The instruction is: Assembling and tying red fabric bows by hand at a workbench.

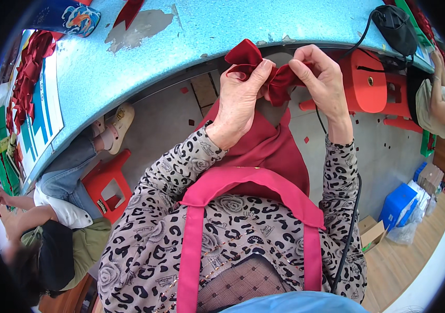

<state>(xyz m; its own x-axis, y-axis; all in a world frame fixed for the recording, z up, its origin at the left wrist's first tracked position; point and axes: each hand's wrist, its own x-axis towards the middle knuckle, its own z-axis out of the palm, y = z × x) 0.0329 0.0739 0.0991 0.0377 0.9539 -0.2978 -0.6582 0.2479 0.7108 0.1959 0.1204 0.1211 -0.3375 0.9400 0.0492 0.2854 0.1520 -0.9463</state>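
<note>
A dark red, velvety ribbon bow (245,53) is stretched between my hands, just off the near edge of the blue table. My left hand (235,104) pinches it near the middle with thumb and fingers, and one loop stands up beyond the fingertips. On the other side, my right hand (322,82) is closed on the bow's right part, thumb against forefinger. The knot and the ends within my fingers are partly hidden. Below the bow hangs the crimson apron (264,151) over my lap.
The speckled blue table (201,26) curves across the top, with a ribbon piece (128,11), a dark blue cup (74,18) and a black pouch (395,28) on it. Red bows (27,73) lie at left. Co-workers sit on both sides. Red stools (109,185) stand below.
</note>
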